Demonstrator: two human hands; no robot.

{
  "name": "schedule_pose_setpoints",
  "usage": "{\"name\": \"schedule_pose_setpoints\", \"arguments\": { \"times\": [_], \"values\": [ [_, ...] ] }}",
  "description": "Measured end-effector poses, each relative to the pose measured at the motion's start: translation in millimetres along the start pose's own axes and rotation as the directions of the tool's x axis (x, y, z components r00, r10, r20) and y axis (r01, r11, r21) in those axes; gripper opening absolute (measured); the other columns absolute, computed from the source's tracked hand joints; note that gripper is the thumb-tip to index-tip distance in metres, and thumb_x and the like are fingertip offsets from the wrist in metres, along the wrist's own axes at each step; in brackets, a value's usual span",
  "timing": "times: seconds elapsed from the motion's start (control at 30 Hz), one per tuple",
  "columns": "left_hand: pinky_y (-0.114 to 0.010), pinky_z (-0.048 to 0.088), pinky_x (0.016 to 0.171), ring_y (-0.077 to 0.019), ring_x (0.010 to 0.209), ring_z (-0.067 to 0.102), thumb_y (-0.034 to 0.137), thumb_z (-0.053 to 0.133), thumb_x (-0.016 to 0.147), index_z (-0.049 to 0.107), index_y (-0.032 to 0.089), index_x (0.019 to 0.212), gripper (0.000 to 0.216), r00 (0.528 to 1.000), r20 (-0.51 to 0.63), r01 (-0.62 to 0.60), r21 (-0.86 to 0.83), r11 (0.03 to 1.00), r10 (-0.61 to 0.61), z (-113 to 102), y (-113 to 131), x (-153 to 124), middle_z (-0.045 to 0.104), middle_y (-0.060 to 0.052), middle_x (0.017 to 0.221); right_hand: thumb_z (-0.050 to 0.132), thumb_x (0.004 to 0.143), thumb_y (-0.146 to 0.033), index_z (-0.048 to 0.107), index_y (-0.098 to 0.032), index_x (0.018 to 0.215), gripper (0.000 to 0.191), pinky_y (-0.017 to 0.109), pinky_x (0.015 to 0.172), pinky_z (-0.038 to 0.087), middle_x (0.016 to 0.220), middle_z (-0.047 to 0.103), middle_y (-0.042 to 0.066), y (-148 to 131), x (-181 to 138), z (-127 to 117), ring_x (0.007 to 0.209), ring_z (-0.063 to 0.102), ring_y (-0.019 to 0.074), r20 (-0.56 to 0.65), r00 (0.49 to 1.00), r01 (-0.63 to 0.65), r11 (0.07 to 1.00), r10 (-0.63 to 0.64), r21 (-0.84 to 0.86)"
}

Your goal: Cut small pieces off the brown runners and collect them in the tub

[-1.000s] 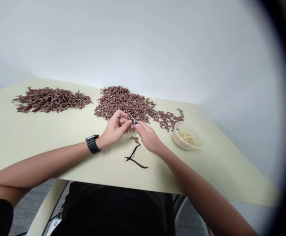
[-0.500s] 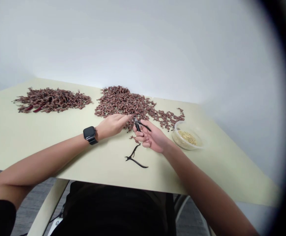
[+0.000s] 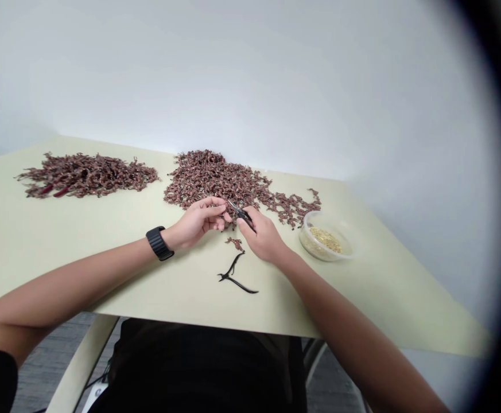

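My left hand (image 3: 199, 221), with a black watch (image 3: 159, 243) on the wrist, pinches a small reddish-brown piece at the near edge of the big central pile of such pieces (image 3: 216, 178). My right hand (image 3: 262, 236) is closed on small black pliers (image 3: 240, 213), whose tip points at the left fingertips. The two hands almost touch. One loose reddish piece (image 3: 235, 243) lies on the table just below them. A second pair of black pliers (image 3: 235, 277) lies open on the table nearer to me.
A second pile of reddish-brown pieces (image 3: 84, 174) with red-handled tools in it lies at the far left. A clear round tub (image 3: 324, 241) holding small gold parts stands right of my right hand. The pale table (image 3: 61, 246) ends at a white wall.
My left hand reached into the central pile and came back with its fingers pinched together. My right hand turned palm-down again, bringing the pliers' tip to the left fingertips.
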State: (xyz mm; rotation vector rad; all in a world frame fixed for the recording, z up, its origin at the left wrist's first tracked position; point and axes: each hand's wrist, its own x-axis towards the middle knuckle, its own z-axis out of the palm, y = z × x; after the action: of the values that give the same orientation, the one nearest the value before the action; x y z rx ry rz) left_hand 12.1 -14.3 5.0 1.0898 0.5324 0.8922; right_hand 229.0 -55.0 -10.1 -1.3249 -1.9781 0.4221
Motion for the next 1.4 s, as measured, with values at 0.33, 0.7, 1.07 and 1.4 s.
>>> {"name": "schedule_pose_setpoints", "arguments": {
  "times": [0.33,0.7,1.07,1.4],
  "values": [
    [-0.020,0.049,0.062,-0.0085,0.065,0.063,0.025,0.071,0.091,0.061,0.012,0.105,0.021,1.000,0.020,0.015,-0.055,0.998,-0.014,3,-1,-2,0.073,-0.009,0.091,0.042,0.102,-0.043,0.055,-0.022,0.105,0.025,0.032,0.073,0.040,0.090,0.061,0.004,1,0,-1,0.080,0.055,0.0211,0.029,0.998,0.058,0.995,-0.056,-0.078],
    [-0.026,0.049,0.068,-0.0129,0.068,0.066,0.034,0.077,0.087,0.053,0.018,0.108,0.036,0.984,-0.052,-0.160,0.142,0.977,0.169,7,-16,-2,0.072,-0.004,0.081,0.038,0.104,-0.044,0.055,-0.023,0.107,0.028,0.031,0.075,0.045,0.093,0.069,0.003,-12,-4,11,0.081,0.063,0.0188,0.089,0.994,-0.079,0.982,0.064,0.172],
    [-0.025,0.041,0.066,-0.0135,0.067,0.055,0.029,0.065,0.093,0.053,0.022,0.117,0.028,0.907,0.095,-0.341,0.738,0.582,0.410,-5,-12,-5,0.062,0.000,0.075,0.044,0.099,-0.057,0.051,-0.023,0.089,0.036,0.022,0.047,0.028,0.070,0.037,-0.005,-24,-3,12,0.054,0.034,0.0099,0.338,0.899,-0.435,0.665,0.279,0.607],
    [-0.038,0.051,0.088,-0.0239,0.092,0.063,0.018,0.053,0.096,0.064,0.017,0.125,0.031,0.771,0.531,-0.549,0.834,-0.056,0.351,-42,1,14,0.068,-0.014,0.096,0.050,0.096,-0.055,0.053,-0.019,0.091,0.036,0.017,0.041,0.009,0.072,0.029,-0.005,-26,6,-22,0.055,0.011,0.0085,0.737,0.658,-0.753,0.127,0.153,0.646]
  ]
}}
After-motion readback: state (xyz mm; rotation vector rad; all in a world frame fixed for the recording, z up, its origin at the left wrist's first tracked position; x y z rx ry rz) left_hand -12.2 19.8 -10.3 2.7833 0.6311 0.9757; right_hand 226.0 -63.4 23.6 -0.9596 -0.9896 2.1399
